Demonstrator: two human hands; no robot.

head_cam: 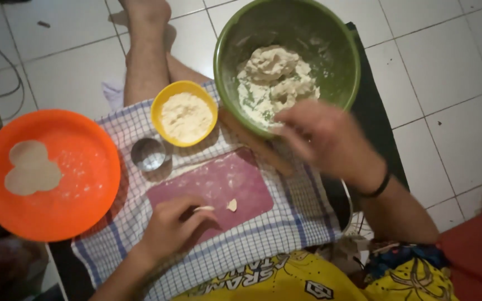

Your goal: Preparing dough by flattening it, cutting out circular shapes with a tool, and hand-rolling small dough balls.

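Head view: the green bowl (341, 67) of floury dough (274, 78) sits within easy reach, and the right hand (322, 139), blurred, fingers loosely spread, hovers at its rim, holding nothing I can make out. The orange plate (79, 206) keeps 2 flat discs (32, 169) aside. The left hand (171, 226) pinches a small dough bit (203, 209) on the purple board (235, 181).

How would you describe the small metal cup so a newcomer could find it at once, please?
Start at the checked cloth spread on the floor. Between the orange plate and the yellow flour bowl, just above the purple board, stands the small metal cup. It alone is shiny and silver.
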